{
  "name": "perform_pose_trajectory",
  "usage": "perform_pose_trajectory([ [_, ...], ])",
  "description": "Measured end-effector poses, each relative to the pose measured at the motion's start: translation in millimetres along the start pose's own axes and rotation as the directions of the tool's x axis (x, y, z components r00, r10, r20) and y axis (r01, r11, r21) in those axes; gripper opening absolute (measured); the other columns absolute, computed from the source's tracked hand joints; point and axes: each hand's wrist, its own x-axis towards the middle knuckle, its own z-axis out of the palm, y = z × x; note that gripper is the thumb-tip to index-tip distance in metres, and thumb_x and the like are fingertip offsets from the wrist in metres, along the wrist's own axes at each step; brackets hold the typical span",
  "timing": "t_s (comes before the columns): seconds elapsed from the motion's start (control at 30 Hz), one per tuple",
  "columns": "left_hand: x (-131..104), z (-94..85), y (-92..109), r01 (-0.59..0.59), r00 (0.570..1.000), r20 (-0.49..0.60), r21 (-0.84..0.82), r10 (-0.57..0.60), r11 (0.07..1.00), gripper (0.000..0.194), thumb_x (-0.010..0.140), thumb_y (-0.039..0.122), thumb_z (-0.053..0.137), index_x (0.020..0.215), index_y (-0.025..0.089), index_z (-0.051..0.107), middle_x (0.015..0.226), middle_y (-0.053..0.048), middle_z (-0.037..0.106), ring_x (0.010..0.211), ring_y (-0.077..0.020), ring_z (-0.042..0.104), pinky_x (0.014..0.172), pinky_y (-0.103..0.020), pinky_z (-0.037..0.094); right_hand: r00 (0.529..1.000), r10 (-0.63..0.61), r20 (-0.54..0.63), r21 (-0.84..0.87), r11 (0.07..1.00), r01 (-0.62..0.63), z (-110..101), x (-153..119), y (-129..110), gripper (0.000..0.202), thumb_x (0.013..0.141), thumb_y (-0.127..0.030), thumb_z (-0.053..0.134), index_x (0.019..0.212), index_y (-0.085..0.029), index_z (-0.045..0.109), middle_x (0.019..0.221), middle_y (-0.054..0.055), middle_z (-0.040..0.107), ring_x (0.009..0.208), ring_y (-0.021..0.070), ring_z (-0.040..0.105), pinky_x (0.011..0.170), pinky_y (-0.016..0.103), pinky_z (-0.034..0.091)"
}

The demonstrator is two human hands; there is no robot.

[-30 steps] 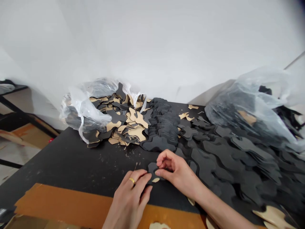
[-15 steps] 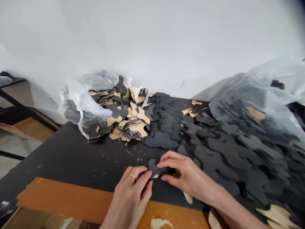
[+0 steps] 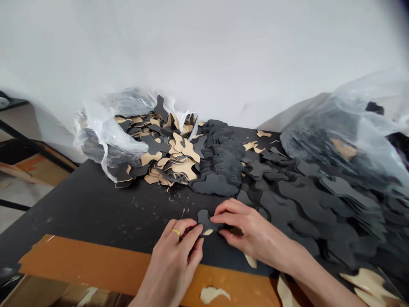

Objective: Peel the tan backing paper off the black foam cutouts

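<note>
My right hand (image 3: 247, 226) has spread its thumb farther from its fingers. On the black desk (image 3: 79, 209), it and my left hand (image 3: 174, 253) are half-open, fingertips touching the dark piece's (image 3: 203, 217) sides — tan scrap (image 3: 208, 232) by its near edge. Uneven pressure could skew it.

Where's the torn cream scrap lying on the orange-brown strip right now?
In the head view, the torn cream scrap lies at the bottom, just right of centre, on the orange-brown strip, between the two forearms.
</note>
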Motion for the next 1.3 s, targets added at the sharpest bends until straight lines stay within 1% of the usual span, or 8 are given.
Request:
perform_pose_trajectory([
  [0.3, 0.2, 0.0, 0.0, -0.012, 1.000, 0.017, 0.043, 0.012, 0.999, 0.024, 0.093, 0.011, 0.051, 0.109, 0.016, 0.068, 0.101, -0.009, 0.066, 0.086, -0.0213, 0.063, 0.073, -0.034, 0.059, 1.000, -0.007, -0.015, -0.016, 1.000, 0.007, -0.1, 1.1, -2.7, 0.035, 0.083, -0.001, 0.056, 0.108, -0.020, 0.071, 0.105, 0.007, 0.065, 0.097, 0.0197, 0.060, 0.085, 0.032, 0.052],
  [0.6, -0.5, -1.6, 0.8, -0.004, 0.998, 0.061, 0.048, 0.001, 0.999, 0.025, 0.093, 0.010, 0.050, 0.111, 0.014, 0.067, 0.103, -0.010, 0.065, 0.088, -0.0221, 0.062, 0.075, -0.036, 0.059, 1.000, 0.012, 0.021, -0.049, 0.999, -0.011, -1.4, 3.6, -5.8, 0.036, 0.082, 0.002, 0.054, 0.107, -0.018, 0.071, 0.105, 0.008, 0.063, 0.097, 0.0204, 0.058, 0.085, 0.033, 0.051],
  [0.7, -0.7, -2.1, 0.8, -0.012, 0.998, 0.060, 0.054, 0.008, 0.998, 0.025, 0.093, 0.010, 0.051, 0.112, 0.014, 0.067, 0.103, -0.010, 0.065, 0.086, -0.0221, 0.062, 0.074, -0.036, 0.059, 1.000, 0.011, 0.018, -0.041, 0.999, -0.010, 0.4, 2.9, -3.0, 0.036, 0.083, 0.000, 0.054, 0.109, -0.019, 0.070, 0.106, 0.007, 0.062, 0.098, 0.0200, 0.057, 0.086, 0.033, 0.051],
  [0.83, -0.6, -1.9, 0.6, -0.010, 0.998, 0.063, 0.053, 0.007, 0.999, 0.026, 0.093, 0.010, 0.050, 0.113, 0.015, 0.066, 0.104, -0.010, 0.065, 0.087, -0.0220, 0.062, 0.074, -0.036, 0.059, 1.000, 0.005, 0.008, -0.033, 0.999, -0.005, 2.4, 1.3, -0.7, 0.037, 0.082, 0.000, 0.055, 0.108, -0.021, 0.071, 0.106, 0.007, 0.062, 0.097, 0.0198, 0.058, 0.085, 0.033, 0.051],
  [1.0, -1.4, -2.2, 0.8, -0.012, 0.998, 0.054, 0.049, 0.009, 0.999, 0.029, 0.091, 0.008, 0.049, 0.115, 0.016, 0.065, 0.106, -0.011, 0.065, 0.089, -0.0219, 0.062, 0.075, -0.036, 0.059, 1.000, 0.009, 0.007, -0.028, 1.000, -0.009, 2.0, 1.3, -0.8, 0.039, 0.081, 0.000, 0.055, 0.109, -0.021, 0.070, 0.106, 0.007, 0.062, 0.098, 0.0198, 0.057, 0.085, 0.033, 0.051],
  [1.3, -0.9, -1.6, 1.1, -0.008, 0.999, 0.045, 0.046, 0.006, 0.999, 0.028, 0.090, 0.007, 0.050, 0.114, 0.015, 0.064, 0.105, -0.011, 0.065, 0.090, -0.0220, 0.063, 0.076, -0.035, 0.059, 1.000, 0.008, 0.023, -0.036, 0.999, -0.007, 1.1, 1.2, -1.3, 0.038, 0.081, 0.001, 0.054, 0.108, -0.020, 0.069, 0.105, 0.006, 0.061, 0.097, 0.0189, 0.056, 0.083, 0.031, 0.050],
])
